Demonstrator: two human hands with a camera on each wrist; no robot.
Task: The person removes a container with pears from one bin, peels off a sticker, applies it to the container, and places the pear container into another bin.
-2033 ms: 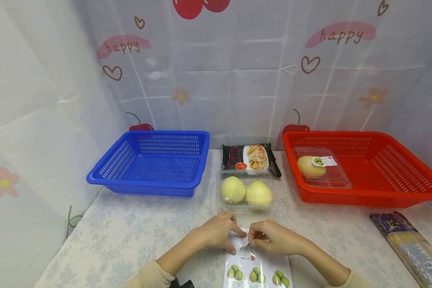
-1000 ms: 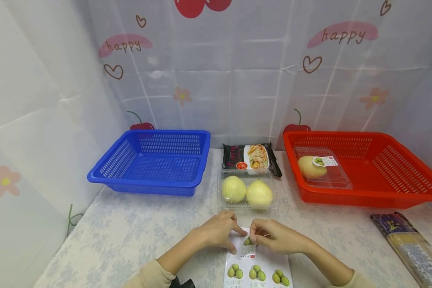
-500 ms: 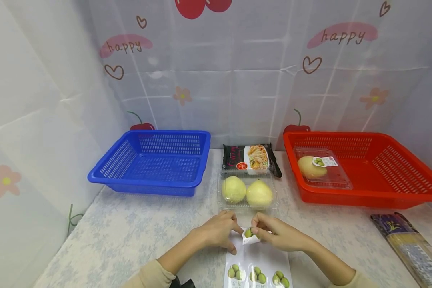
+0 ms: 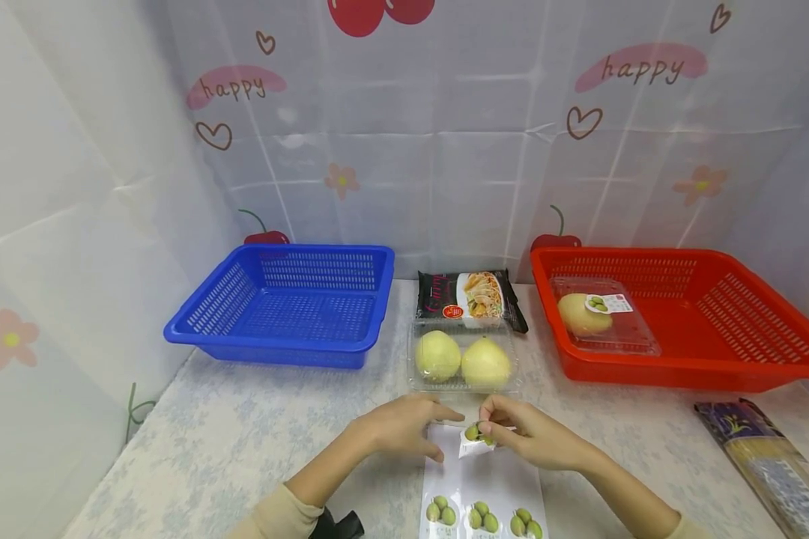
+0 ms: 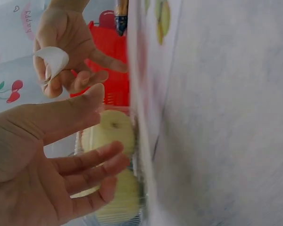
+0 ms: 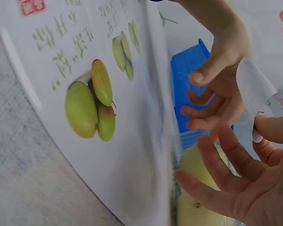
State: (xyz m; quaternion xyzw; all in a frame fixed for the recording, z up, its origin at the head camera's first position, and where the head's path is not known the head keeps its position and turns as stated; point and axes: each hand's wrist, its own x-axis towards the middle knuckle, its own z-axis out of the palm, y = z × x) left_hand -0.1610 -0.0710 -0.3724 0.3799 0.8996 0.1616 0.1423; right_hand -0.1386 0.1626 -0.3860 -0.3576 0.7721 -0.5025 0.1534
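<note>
My right hand (image 4: 535, 438) pinches a peeled sticker (image 4: 472, 447) printed with green fruit. The sticker curls, its white back showing in the left wrist view, and sits just above the upper part of a white sticker sheet (image 4: 485, 483). Along the sheet's lower part runs a row of printed green fruit stickers, seen close up in the right wrist view. My left hand (image 4: 401, 427) hovers at the sheet's upper left, fingers relaxed and holding nothing. Beyond both hands lies a clear plastic box (image 4: 464, 386) with two pale yellow-green round fruits (image 4: 437, 356).
Behind the clear box is a black noodle packet (image 4: 468, 296). A blue basket (image 4: 276, 344) stands at left. The red basket (image 4: 688, 369) at right holds a clear box (image 4: 630, 329) with a labelled fruit. A long dry-noodle packet (image 4: 768, 457) lies at the right edge.
My right hand has peeled the sticker off the sheet, lifting it up and then slightly right. My left hand, earlier resting on the sheet's upper left, has lifted and its fingers have straightened.
</note>
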